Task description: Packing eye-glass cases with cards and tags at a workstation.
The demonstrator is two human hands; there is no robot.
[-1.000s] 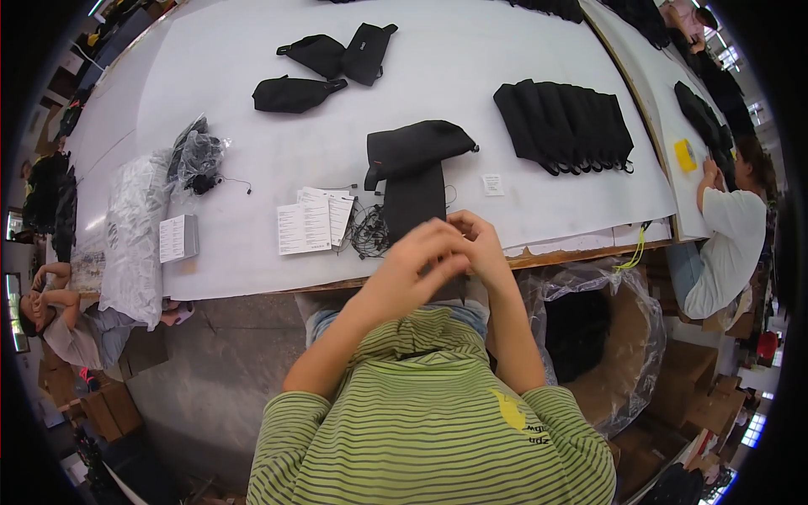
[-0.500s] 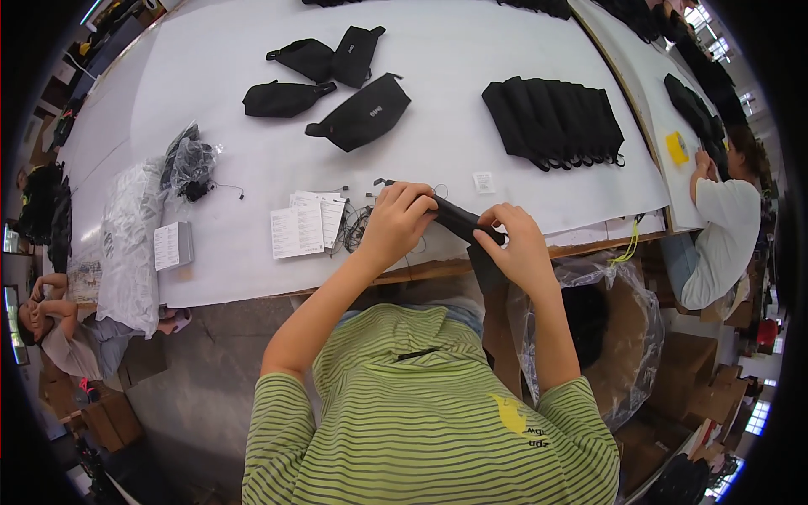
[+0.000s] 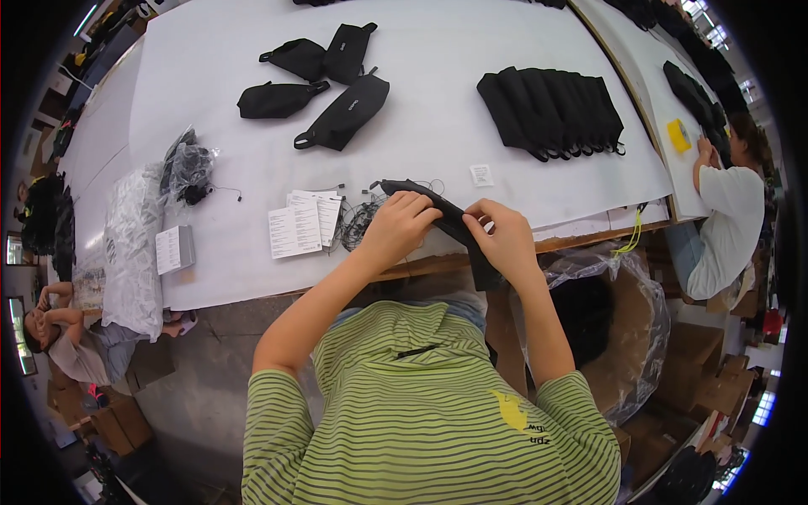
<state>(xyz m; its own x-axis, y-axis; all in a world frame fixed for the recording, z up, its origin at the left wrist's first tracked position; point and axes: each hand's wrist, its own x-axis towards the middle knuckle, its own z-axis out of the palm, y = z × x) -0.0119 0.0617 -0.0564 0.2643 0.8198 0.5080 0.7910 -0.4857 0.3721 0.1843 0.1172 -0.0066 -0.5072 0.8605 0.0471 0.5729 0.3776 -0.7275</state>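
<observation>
Both my hands grip a long black fabric pouch at the table's front edge. My left hand (image 3: 400, 225) pinches its upper left part, and my right hand (image 3: 503, 240) has thumb and fingers closed on its right side. The pouch (image 3: 454, 220) slants down to the right, with its lower end hanging past the edge. Just left of my left hand lie a tangle of black tag strings (image 3: 360, 220) and some printed white cards (image 3: 296, 225). Beyond my right hand is a small white label (image 3: 481, 175) on the table.
Several black pouches (image 3: 345, 114) lie farther back, and an overlapping row of black pouches (image 3: 551, 114) sits at right. Clear plastic packaging (image 3: 135, 244) and a card stack (image 3: 175, 250) are left. Below the edge stands a plastic-lined carton (image 3: 635, 337). One person (image 3: 730, 223) works at right; another sits left.
The pouch has tilted and shows more of its flat side. My right hand has shifted slightly left and its fingers have drawn together on the fabric. My left hand has moved slightly down.
</observation>
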